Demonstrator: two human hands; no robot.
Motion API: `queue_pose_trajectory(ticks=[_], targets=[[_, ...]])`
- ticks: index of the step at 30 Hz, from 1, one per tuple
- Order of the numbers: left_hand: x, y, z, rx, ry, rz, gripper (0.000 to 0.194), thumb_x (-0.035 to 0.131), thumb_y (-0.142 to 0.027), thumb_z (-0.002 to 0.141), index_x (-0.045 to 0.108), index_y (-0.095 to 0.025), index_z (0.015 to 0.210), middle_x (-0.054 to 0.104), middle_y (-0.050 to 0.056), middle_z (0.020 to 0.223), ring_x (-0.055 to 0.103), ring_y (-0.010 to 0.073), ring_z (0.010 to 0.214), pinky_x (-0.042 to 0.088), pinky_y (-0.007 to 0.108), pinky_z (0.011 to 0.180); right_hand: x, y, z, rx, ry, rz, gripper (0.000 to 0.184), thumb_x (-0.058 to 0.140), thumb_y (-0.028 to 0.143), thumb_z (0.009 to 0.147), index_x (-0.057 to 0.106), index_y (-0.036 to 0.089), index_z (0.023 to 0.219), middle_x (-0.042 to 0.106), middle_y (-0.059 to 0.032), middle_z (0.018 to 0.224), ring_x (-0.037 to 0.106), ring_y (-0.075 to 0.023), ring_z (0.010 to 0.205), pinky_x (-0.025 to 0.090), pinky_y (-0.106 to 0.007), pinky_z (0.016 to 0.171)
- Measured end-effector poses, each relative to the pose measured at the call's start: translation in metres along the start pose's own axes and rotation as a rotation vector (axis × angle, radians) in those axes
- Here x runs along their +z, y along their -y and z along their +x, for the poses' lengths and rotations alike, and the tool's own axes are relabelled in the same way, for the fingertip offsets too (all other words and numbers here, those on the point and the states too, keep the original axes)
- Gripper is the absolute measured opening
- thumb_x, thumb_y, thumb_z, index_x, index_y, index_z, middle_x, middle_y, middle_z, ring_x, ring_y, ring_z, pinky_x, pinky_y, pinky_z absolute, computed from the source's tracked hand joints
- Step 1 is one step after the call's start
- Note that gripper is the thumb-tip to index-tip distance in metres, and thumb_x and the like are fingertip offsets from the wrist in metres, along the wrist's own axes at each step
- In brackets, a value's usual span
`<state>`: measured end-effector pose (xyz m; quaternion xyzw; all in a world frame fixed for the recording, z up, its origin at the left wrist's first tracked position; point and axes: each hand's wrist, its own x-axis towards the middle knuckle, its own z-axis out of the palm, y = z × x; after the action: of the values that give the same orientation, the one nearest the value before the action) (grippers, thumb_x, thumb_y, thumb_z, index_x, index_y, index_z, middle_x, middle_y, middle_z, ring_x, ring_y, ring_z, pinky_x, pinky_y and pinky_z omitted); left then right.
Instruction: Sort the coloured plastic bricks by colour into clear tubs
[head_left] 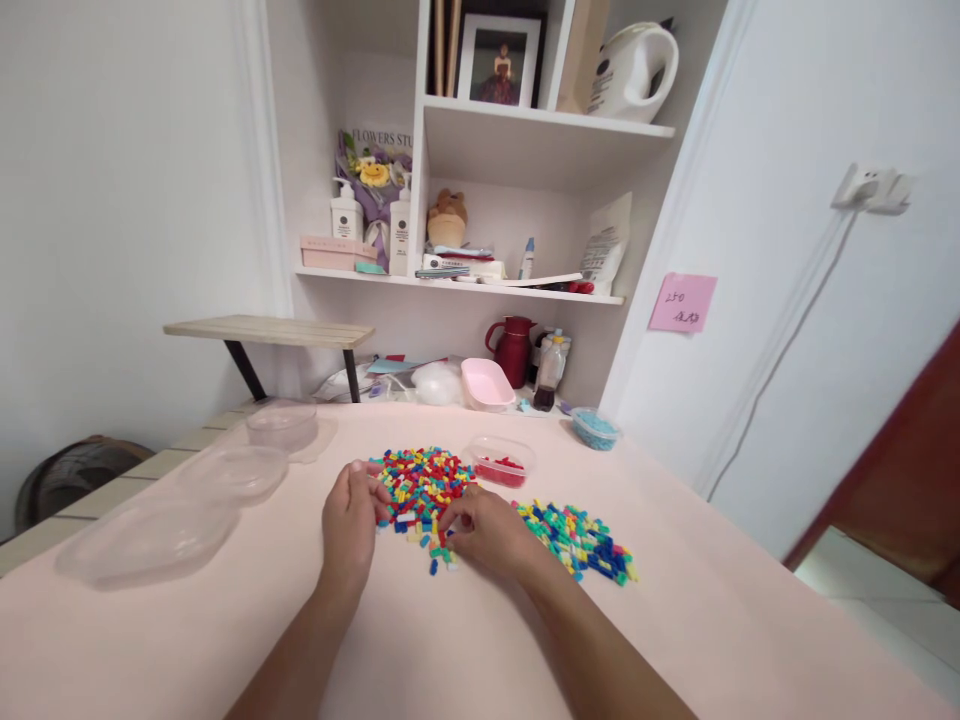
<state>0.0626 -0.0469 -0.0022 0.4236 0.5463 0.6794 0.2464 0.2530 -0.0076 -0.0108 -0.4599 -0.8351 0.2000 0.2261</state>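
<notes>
A heap of small mixed-colour plastic blocks (424, 475) lies on the pink tabletop between my hands. My left hand (351, 520) is at the heap's left edge, its fingers curled inward; what they may hold is hidden. At the heap's near right side, my right hand (484, 528) reaches down with thumb and fingers pinched on a small red block (442, 537). Just behind the right hand stands a clear plastic container (534, 462) with red blocks inside. A second spread of blocks (574, 535), mostly green, blue and yellow, lies to the right of that hand.
Several clear containers or lids (154, 540) line the table's left side. A tub of light-blue pieces (596, 428) sits at the back right. Along the back are a pink tray (486, 383), a dark red jug (514, 350) and a bottle (550, 375), below the shelves.
</notes>
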Motion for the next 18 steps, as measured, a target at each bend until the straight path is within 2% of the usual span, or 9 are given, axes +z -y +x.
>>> queue_pose_trajectory(ticks=[6,9,12,14,18], targets=[[-0.001,-0.001,-0.001,0.047,-0.016,0.044,0.039,0.035,-0.05,0.093,0.058,-0.02,0.084,0.058,-0.004,0.062,0.053,0.0104,0.045,0.043,0.025,0.05,0.001,0.0,-0.001,-0.025,0.003,0.158,0.018,0.071,0.012,0.062,0.073,0.022,0.077,0.056,0.0025,0.077,0.049,-0.0118,0.068,0.035,-0.021,0.061],[-0.001,-0.002,0.0,0.05,-0.012,0.046,0.038,0.036,-0.05,0.092,0.058,-0.02,0.084,0.057,-0.004,0.061,0.052,0.0113,0.045,0.043,0.025,0.048,0.002,-0.005,0.001,-0.026,-0.002,0.27,0.013,0.074,0.015,0.061,0.071,0.021,0.072,0.055,0.0029,0.072,0.047,-0.0113,0.065,0.035,-0.021,0.06],[-0.001,-0.002,0.001,0.048,-0.009,0.061,0.037,0.036,-0.049,0.092,0.058,-0.02,0.083,0.056,-0.004,0.059,0.052,0.0121,0.045,0.043,0.025,0.048,-0.008,-0.01,0.004,-0.037,-0.04,0.445,0.009,0.074,0.021,0.063,0.07,0.019,0.07,0.053,0.0031,0.066,0.043,-0.0112,0.061,0.032,-0.021,0.056],[-0.001,-0.001,0.002,0.043,-0.003,0.073,0.036,0.037,-0.048,0.091,0.059,-0.02,0.083,0.056,-0.004,0.058,0.052,0.0123,0.045,0.043,0.025,0.048,-0.021,-0.016,0.006,-0.01,-0.143,0.565,0.013,0.073,0.03,0.065,0.069,0.019,0.071,0.048,0.0044,0.059,0.039,-0.0107,0.057,0.03,-0.022,0.053],[-0.002,0.001,0.003,0.033,0.009,0.088,0.035,0.039,-0.048,0.089,0.06,-0.021,0.085,0.056,-0.005,0.057,0.053,0.0132,0.045,0.043,0.025,0.048,-0.05,-0.037,0.008,0.122,-0.531,0.634,0.029,0.067,0.044,0.071,0.069,0.017,0.083,0.041,0.006,0.055,0.034,-0.0104,0.051,0.028,-0.023,0.049]])
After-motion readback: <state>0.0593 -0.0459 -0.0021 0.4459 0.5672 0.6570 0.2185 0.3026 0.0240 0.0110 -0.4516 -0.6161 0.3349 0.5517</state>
